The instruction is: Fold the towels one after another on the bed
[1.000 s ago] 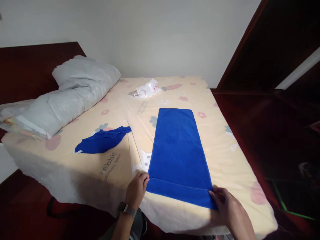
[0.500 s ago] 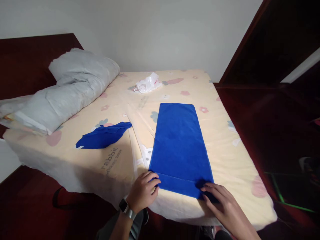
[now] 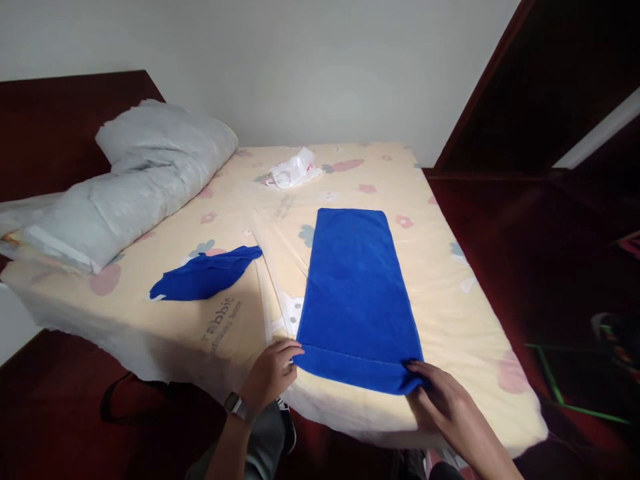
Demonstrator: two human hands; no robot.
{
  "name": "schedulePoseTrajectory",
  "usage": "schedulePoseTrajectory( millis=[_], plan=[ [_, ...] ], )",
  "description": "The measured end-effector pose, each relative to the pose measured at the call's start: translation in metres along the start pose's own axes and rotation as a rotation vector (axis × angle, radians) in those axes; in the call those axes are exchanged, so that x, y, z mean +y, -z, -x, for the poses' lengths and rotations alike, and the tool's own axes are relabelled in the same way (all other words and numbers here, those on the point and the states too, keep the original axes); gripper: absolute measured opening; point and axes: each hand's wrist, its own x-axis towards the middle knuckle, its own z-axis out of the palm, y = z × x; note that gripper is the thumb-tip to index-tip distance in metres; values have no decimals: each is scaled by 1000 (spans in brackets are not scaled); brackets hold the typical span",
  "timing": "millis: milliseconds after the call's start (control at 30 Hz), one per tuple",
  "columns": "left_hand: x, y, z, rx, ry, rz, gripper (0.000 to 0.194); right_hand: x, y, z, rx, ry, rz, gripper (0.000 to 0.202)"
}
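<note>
Blue towel [image 3: 356,293], soft, light and limp by my reading, lies flat on the bed [image 3: 465,313]; I note left hand [image 3: 270,375] and right hand [image 3: 445,405] pinching its near corners, the best holds.

Soft, even indoor light brightens the bed [image 3: 450,280] and white wall [image 3: 300,67], while the floor and right side sink into darkness, and wide-angle distortion bends the edges.
</note>
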Motion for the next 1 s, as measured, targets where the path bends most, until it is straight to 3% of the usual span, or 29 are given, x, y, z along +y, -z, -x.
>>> schedulePoseTrajectory(
  millis=[200,400,567,667,800,1000],
  plan=[
    [-4,2,0,-10,77,171,34,7,2,0,-24,4,-79,30],
    [-5,1,-3,32,126,174,26,1,4,-1,-29,-319,-217,38],
    [-1,-9,-15,163,164,96,24,-9,0,-17,109,-483,-249,46],
    [2,-14,-22,233,224,148,30,-16,-3,-28,161,-504,-190,49],
    [0,-17,-26,207,213,163,57,-21,-6,-36,200,-505,-155,53],
    [-6,-20,-34,262,222,197,42,-18,-8,-37,175,-526,-74,53]
  ],
)
